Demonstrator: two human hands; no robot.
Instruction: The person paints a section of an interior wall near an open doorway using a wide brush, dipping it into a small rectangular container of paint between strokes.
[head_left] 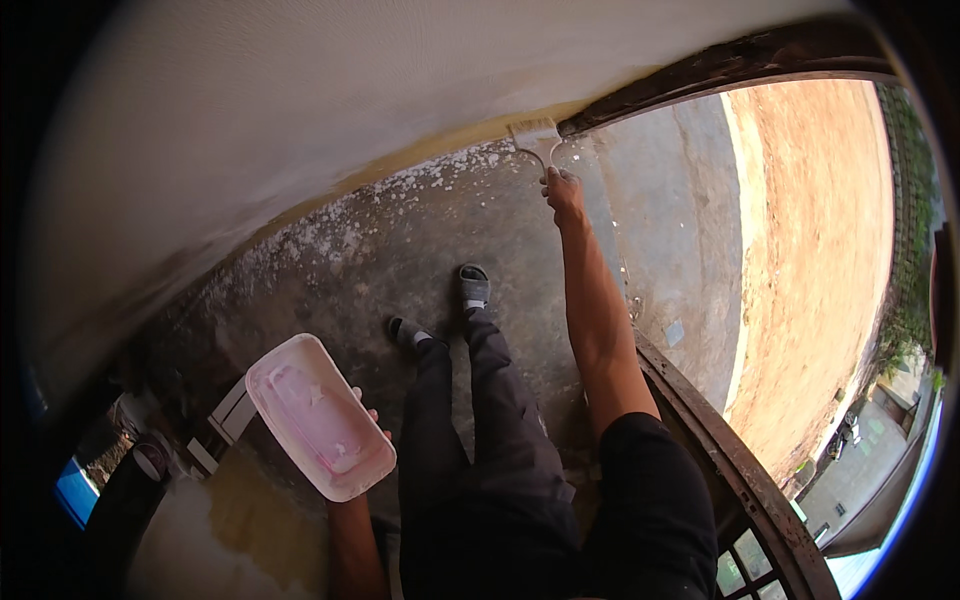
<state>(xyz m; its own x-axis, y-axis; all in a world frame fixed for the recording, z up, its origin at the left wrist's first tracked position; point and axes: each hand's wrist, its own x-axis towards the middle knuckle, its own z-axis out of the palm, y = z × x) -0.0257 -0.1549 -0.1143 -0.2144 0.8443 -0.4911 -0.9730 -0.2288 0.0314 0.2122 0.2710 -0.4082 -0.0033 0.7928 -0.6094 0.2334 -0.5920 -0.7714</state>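
My left hand (372, 408) grips a pale, rounded rectangular tub (262, 372) from its right side, fingers showing past the rim. Pinkish-white paste (325, 420) coats the tub's bottom. Stretched far ahead, my right hand (564, 192) is closed round the handle of a wide putty knife (538, 138). Its broad edge lies against the bottom of the pale wall (300, 110), next to a dark door frame (620, 100). A yellowish strip (430, 155) runs along the wall's foot.
White splatters (340, 225) dot the grey concrete floor (520, 270) along the wall. My feet in dark sandals (474, 285) stand mid-floor. A brown metal door edge (715, 430) runs close by my right arm. Outside, pavement (680, 250) meets orange ground (815, 230).
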